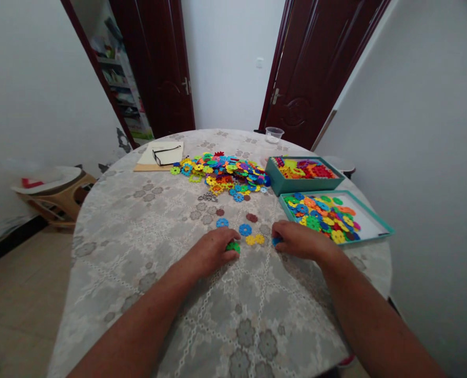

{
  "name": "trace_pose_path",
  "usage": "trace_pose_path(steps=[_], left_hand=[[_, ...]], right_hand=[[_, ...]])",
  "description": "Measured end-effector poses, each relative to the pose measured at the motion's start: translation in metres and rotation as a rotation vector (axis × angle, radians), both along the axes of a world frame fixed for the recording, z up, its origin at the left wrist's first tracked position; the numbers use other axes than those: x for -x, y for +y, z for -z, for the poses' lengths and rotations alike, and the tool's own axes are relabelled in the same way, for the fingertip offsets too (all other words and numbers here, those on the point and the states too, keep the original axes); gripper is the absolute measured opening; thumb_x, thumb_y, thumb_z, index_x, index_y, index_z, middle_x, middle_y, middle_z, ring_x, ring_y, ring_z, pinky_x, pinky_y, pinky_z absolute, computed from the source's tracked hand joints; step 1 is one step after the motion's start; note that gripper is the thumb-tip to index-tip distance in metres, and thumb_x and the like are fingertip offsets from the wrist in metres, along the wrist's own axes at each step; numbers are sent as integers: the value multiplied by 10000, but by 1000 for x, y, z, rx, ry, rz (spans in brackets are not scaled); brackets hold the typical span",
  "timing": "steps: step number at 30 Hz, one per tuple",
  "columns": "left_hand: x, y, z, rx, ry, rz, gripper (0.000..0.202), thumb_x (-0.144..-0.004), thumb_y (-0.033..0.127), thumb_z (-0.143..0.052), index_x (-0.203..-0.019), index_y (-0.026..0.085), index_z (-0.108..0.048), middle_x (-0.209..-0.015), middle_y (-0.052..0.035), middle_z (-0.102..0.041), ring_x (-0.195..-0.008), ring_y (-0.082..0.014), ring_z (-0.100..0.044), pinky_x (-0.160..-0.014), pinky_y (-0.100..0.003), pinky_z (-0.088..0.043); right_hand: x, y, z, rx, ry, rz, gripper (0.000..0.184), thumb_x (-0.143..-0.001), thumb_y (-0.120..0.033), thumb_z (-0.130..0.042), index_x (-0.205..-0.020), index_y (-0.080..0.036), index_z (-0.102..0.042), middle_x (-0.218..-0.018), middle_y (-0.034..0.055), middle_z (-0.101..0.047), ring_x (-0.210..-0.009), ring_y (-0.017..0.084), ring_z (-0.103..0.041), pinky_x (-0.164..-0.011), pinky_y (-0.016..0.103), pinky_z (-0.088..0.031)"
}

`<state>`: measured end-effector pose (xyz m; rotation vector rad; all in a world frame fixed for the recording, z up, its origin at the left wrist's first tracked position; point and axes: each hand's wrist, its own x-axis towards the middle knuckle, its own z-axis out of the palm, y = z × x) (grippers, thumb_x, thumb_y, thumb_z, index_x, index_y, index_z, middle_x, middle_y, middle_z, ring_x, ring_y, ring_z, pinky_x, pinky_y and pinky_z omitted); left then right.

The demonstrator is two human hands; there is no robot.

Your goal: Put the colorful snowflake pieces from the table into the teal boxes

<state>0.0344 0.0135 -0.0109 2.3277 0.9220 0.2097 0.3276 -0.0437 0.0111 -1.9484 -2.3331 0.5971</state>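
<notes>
My left hand (213, 249) curls its thumb and fingers around a green interlocking disc (233, 247) low over the tablecloth. To its right, my right hand (298, 239) pinches a blue interlocking disc (276, 241), mostly hidden by the fingers. Between the hands lie a pair of yellow discs (255, 240), side by side, and a loose blue disc (245, 229). Another blue disc (222, 223) rests just beyond my left hand. Two brown discs, one nearer the left (220, 212) and one nearer the right (251, 217), lie a bit farther off.
A heap of mixed coloured discs (227, 170) spreads across the table's far middle. On the right stand a teal box (308, 185) of pieces and its shallow lid (369, 215) holding more discs. Glasses (158, 157) lie on paper at left; a clear bowl (274, 135) sits at the back.
</notes>
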Motion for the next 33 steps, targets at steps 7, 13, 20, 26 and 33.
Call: trace_pose_path(steps=[7, 13, 20, 26, 33], left_hand=[[3, -2, 2, -52, 75, -9, 266, -882, 336, -681, -1133, 252, -654, -1137, -70, -656, -1048, -244, -597, -933, -353, -446], [0, -4, 2, -39, 92, -17, 198, -876, 324, -669, -1055, 266, -606, -1119, -57, -642, -1039, -238, -575, -895, -344, -441], [0, -4, 3, -67, 101, -30, 245, -855, 331, -700, -1071, 251, -615, -1117, -75, -638, -1021, -258, -596, -867, -360, -445], [1, -5, 1, -89, 118, -44, 227, -846, 348, -709, -1014, 249, -594, -1083, -56, -641, -1005, -252, -596, -811, -327, -425], [0, -5, 1, -51, 109, -30, 208, -847, 334, -701, -972, 258, -554, -953, -25, -670, -860, -222, -590, -709, -309, -362]], right_hand=[[24, 3, -8, -16, 225, -150, 158, -824, -131, -641, -949, -225, -665, -838, -15, -671, -747, 150, -582, -679, 243, -389], [31, 7, 7, -44, 210, -70, 324, -833, -164, -672, -1148, -239, -698, -966, 33, -732, -827, 189, -631, -797, 301, -463], [29, 10, 5, -59, 190, -63, 215, -790, -145, -685, -993, -214, -671, -1045, 61, -694, -930, 212, -619, -833, 312, -465], [37, 9, 5, -13, 313, -103, 136, -818, -161, -658, -937, -218, -626, -831, -20, -641, -766, 162, -567, -677, 256, -394], [54, 9, 17, -76, 339, -31, 171, -843, -212, -684, -1015, -210, -679, -828, -11, -661, -750, 159, -584, -685, 262, -393]])
